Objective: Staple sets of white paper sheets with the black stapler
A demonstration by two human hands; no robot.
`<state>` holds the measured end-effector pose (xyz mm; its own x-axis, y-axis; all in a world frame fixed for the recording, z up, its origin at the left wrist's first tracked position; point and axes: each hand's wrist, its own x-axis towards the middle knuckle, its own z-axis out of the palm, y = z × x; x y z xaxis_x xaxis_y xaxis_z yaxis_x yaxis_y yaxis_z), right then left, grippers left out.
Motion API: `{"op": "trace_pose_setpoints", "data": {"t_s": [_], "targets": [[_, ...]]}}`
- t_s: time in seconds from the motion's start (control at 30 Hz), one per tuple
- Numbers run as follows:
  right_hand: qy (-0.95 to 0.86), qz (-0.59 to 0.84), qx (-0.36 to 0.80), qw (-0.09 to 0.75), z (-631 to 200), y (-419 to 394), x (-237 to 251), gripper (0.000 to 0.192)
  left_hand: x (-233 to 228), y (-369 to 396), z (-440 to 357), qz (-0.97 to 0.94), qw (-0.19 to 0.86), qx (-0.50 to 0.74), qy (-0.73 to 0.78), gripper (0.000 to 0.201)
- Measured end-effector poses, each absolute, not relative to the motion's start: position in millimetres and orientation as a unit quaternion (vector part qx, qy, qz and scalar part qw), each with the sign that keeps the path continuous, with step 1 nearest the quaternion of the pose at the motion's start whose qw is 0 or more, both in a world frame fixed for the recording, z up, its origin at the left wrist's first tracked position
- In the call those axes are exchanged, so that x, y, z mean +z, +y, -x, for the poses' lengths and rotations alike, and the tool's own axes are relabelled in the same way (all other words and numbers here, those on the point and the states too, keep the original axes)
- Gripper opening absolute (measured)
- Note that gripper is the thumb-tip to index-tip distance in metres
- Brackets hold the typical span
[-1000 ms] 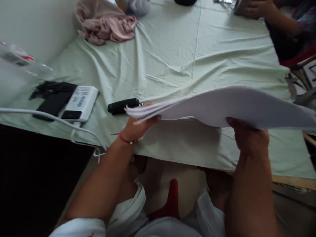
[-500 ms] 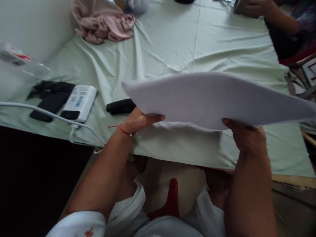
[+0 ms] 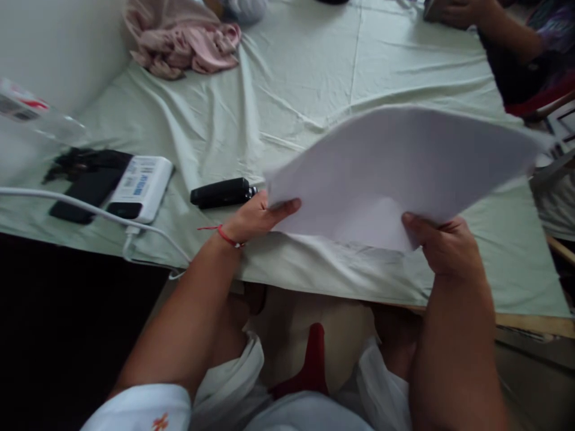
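Here, left hand [image 3: 258, 218] and right hand [image 3: 442, 248] grip the paper stack [image 3: 395, 170], fingers closed on its near edge; tabletop [image 3: 291, 84] beneath.

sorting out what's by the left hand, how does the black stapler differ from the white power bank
The black stapler is dark, slim and plain; the white power bank is pale, broader and flatter, with a printed label. The stapler lies by itself near the left hand; the power bank has a white cable running to it and rests against a black phone. Both lie flat on the green cloth.
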<state>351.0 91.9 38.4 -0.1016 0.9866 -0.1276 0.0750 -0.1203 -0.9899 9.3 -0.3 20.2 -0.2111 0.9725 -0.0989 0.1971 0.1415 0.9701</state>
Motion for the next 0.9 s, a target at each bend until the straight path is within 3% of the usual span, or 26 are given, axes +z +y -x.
{"op": "trace_pose_setpoints", "data": {"t_s": [0.17, 0.43, 0.7, 0.9], "targets": [[-0.433, 0.514, 0.584, 0.456, -351.4, 91.3, 41.1, 0.023, 15.7, -10.9, -9.3, -0.411, 0.532, 0.446, 0.59, 0.061], [-0.389, 0.5, 0.558, 0.536, -344.4, 88.3, 48.2, 0.027, 35.9, -11.7, -17.1, -0.413, 0.685, 0.386, 0.459, 0.056], [-0.418, 0.504, 0.594, 0.467, -346.9, 90.3, 44.3, 0.024, 40.0, -4.5, -17.5, -0.38, 0.641, 0.375, 0.551, 0.047], [-0.392, 0.528, 0.574, 0.488, -343.3, 90.0, 49.3, 0.028, 43.3, -7.7, -20.0, -0.379, 0.627, 0.402, 0.549, 0.047]]}}
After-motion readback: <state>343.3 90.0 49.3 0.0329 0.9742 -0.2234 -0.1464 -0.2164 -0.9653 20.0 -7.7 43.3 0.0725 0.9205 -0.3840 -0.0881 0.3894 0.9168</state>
